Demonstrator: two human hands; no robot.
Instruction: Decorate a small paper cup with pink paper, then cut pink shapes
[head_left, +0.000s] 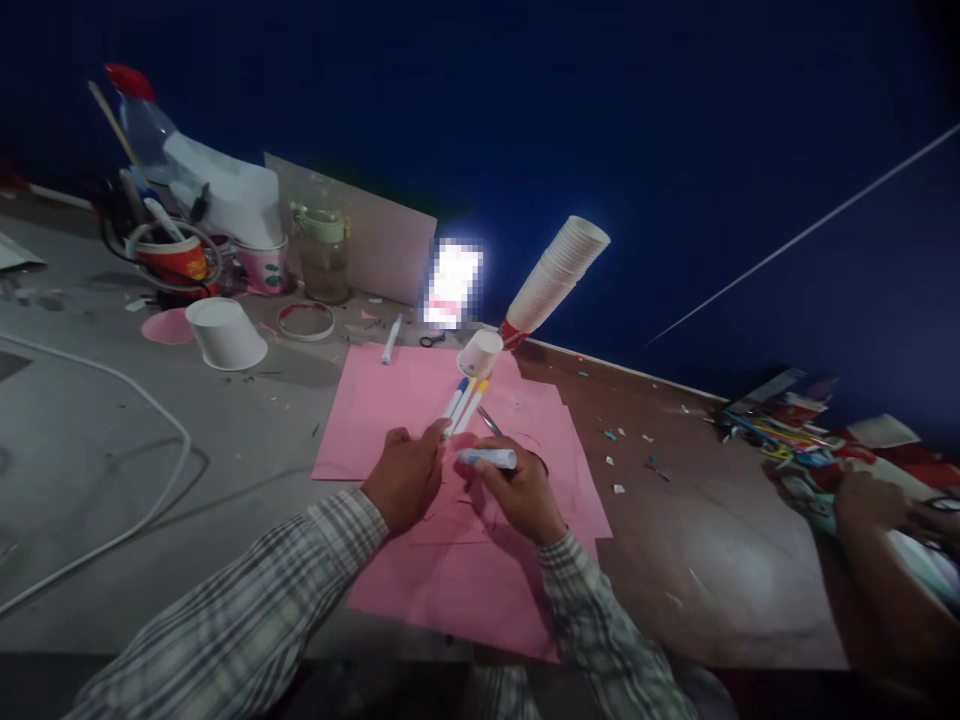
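The right hand [517, 490] grips a white marker [495, 459] between thumb and fingers, over the pink paper [517, 590]; the marker's print is too blurred to read. The left hand [409, 480] rests on the paper with fingers bent, their tips beside at least two more markers [466, 405], one blue-ended, one yellow-ended; whether it pinches them, I cannot tell. A thin dark tool [490, 421] runs partly out of sight behind the right hand. The sheets overlap, so their number is unclear.

Just beyond the coloured ends stands one upturned cup [480, 354]; behind it tilts one stack [562, 270] of cups, too tightly nested to count, its lowest part red. One further marker [391, 340] lies at the paper's far left edge. The bright screen [452, 283] is pixelated, its content unreadable.

Left on the surface [247, 440] are one upturned tub [226, 335], one jar [322, 255] and one red-capped bottle [139, 100], partly covered. At right, another person's hand [870, 500] sits in shadow among jumbled tools.
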